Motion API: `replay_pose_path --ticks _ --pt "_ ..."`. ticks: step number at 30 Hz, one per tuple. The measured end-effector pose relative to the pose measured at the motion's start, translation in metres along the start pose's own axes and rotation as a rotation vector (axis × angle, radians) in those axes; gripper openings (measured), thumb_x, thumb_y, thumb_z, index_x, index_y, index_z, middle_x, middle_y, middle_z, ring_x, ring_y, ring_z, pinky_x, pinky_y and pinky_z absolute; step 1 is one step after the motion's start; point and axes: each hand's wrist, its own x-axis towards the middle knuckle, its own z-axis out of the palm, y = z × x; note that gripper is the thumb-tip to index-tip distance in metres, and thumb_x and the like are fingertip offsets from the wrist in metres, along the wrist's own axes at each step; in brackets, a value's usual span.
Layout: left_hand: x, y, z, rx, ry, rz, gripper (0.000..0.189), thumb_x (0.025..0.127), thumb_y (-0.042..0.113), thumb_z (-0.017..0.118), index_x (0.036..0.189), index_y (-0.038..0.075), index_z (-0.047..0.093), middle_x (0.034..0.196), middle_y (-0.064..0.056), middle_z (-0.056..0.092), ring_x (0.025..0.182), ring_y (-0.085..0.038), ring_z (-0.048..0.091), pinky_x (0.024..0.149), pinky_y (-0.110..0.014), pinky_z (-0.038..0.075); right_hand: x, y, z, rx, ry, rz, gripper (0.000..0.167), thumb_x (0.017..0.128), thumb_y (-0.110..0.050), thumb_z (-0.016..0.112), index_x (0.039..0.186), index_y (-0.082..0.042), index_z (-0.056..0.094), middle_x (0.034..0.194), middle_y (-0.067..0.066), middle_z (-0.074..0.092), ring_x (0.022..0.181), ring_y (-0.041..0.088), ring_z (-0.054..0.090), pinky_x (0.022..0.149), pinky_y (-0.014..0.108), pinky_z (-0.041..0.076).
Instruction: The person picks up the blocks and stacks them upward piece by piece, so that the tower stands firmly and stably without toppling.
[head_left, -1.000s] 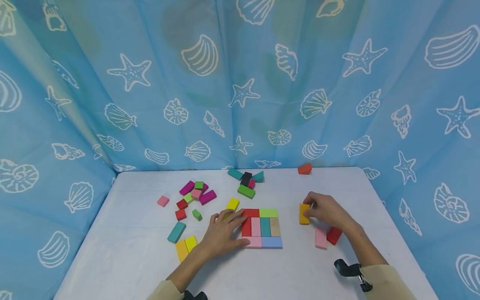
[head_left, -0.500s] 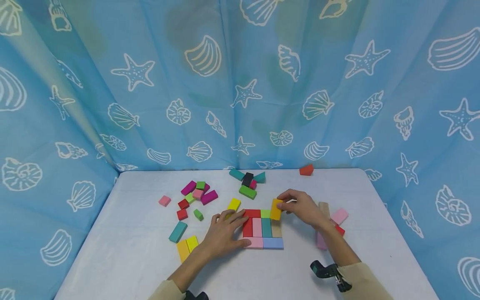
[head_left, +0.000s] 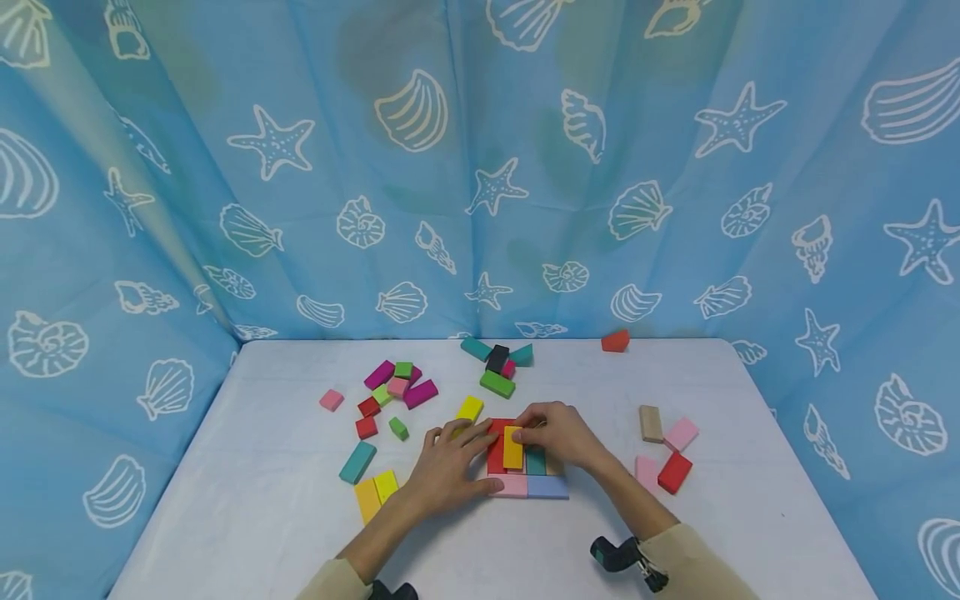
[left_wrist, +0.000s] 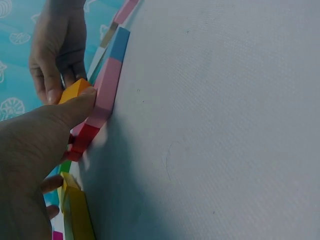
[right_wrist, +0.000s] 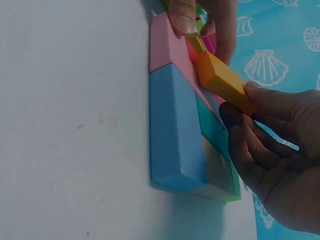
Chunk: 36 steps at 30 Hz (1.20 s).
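In the head view, a flat rectangle of coloured wooden blocks lies mid-table, with a pink block [head_left: 510, 486] and a blue block [head_left: 547, 487] along its near edge. My right hand [head_left: 562, 432] pinches an orange-yellow block [head_left: 513, 447] between thumb and fingers, close over the rectangle's inner blocks. In the right wrist view, that orange-yellow block [right_wrist: 225, 82] tilts above the row. My left hand [head_left: 446, 467] rests spread along the rectangle's left side, its thumb at the pink block and its fingertips by the red blocks [head_left: 496, 457]. The right hand hides part of the far row.
Tan, pink and red blocks [head_left: 675, 472] lie loose at the right. Several small blocks, among them a magenta block [head_left: 421, 394], are scattered at the left. A teal block [head_left: 357, 462] and an orange block [head_left: 367, 498] lie near the left forearm. A patterned curtain [head_left: 480, 167] hangs behind.
My right hand has carried the orange-yellow block leftward from the loose blocks at the right to over the rectangle. The left hand has stayed in place.
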Motion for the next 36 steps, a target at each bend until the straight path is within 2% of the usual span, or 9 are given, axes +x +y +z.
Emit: replay_pose_path --ticks 6,12,24,36 --pt "0.000 0.000 0.000 0.017 0.004 0.007 0.081 0.082 0.064 0.071 0.151 0.031 0.047 0.160 0.008 0.037 0.145 -0.026 0.032 0.110 -0.059 0.032 0.001 -0.002 0.005 -0.101 0.031 0.002 0.019 0.090 -0.025 0.077 0.108 -0.018 0.079 0.099 -0.006 0.073 0.091 0.014 0.062 0.088 0.035 0.056" --pt "0.000 0.000 0.000 0.023 0.002 0.010 0.081 0.082 0.065 0.071 0.151 0.031 0.047 0.160 0.008 0.037 0.145 -0.025 0.032 0.109 -0.059 0.033 0.001 -0.002 0.006 -0.150 0.036 0.007 0.021 0.088 -0.025 0.079 0.108 -0.017 0.080 0.096 -0.007 0.072 0.090 0.014 0.059 0.085 0.035 0.055" --pt "0.000 -0.001 0.001 0.015 0.004 0.011 0.080 0.083 0.065 0.069 0.151 0.031 0.047 0.161 0.008 0.037 0.145 -0.025 0.031 0.110 -0.059 0.032 0.005 0.000 0.012 -0.155 0.041 0.005 0.016 0.088 -0.024 0.079 0.102 -0.017 0.081 0.090 -0.006 0.066 0.084 0.014 0.057 0.077 0.029 0.053" --pt "0.000 -0.001 0.001 0.021 0.003 0.011 0.080 0.083 0.066 0.069 0.151 0.030 0.048 0.160 0.007 0.039 0.144 -0.025 0.032 0.110 -0.060 0.032 0.004 -0.001 0.012 -0.158 0.026 0.001 0.018 0.088 -0.024 0.079 0.104 -0.016 0.080 0.091 -0.005 0.067 0.084 0.013 0.058 0.079 0.029 0.055"
